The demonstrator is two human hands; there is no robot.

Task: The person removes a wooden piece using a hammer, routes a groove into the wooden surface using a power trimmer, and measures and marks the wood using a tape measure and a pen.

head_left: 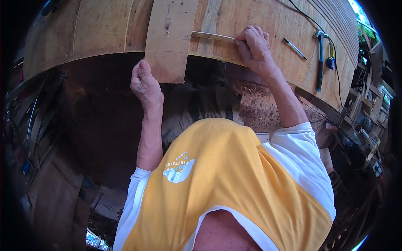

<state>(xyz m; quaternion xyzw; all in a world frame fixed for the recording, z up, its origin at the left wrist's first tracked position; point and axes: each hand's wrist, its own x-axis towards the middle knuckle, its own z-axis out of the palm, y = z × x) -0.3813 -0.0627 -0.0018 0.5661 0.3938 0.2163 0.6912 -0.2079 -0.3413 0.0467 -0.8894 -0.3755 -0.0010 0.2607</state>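
Note:
A wooden board (169, 42) lies across the workbench (100, 29), its near end jutting past the front edge. A pencil-thin line crosses the board close to that end. My left hand (146, 81) is closed at the board's left edge, thumb on top, other fingers partly hidden. To the right, my right hand (256, 48) pinches one end of a thin pale strip (214, 37). The strip's other end reaches the board's right edge; whether it is a ruler or a wood slat I cannot tell.
On the bench at right lie a pen (295, 48), a hammer (320, 62) and a tape measure (331, 62). A black cable (337, 77) runs past them and over the edge. Scrap wood (370, 104) is piled at far right.

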